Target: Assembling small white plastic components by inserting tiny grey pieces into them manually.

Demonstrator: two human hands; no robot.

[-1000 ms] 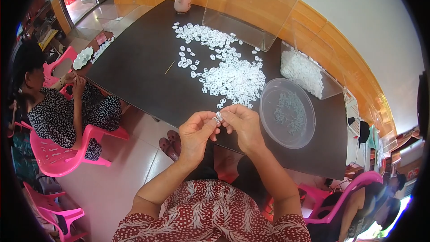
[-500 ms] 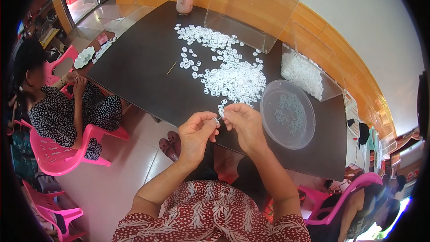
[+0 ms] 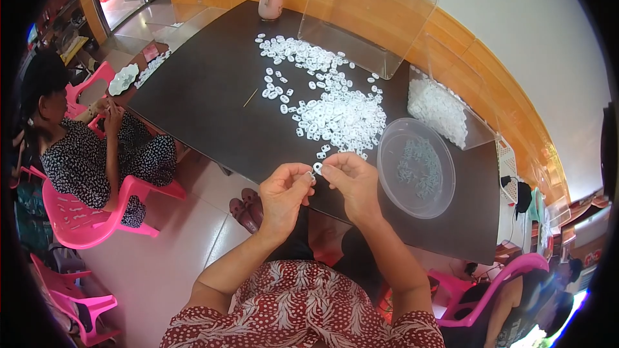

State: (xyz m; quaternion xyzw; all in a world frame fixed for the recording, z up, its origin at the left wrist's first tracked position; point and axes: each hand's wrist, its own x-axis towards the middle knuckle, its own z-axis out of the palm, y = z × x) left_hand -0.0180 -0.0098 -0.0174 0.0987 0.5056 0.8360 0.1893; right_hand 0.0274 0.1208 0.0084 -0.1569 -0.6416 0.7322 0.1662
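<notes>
Pinching a small white plastic ring (image 3: 317,168) between my left hand (image 3: 284,194) and right hand (image 3: 351,183), fingers clamped on its rim, at the desk (image 3: 213,100) edge, six o'clock of the white pile (image 3: 338,116), I judge it light, stiff, slippery.
</notes>
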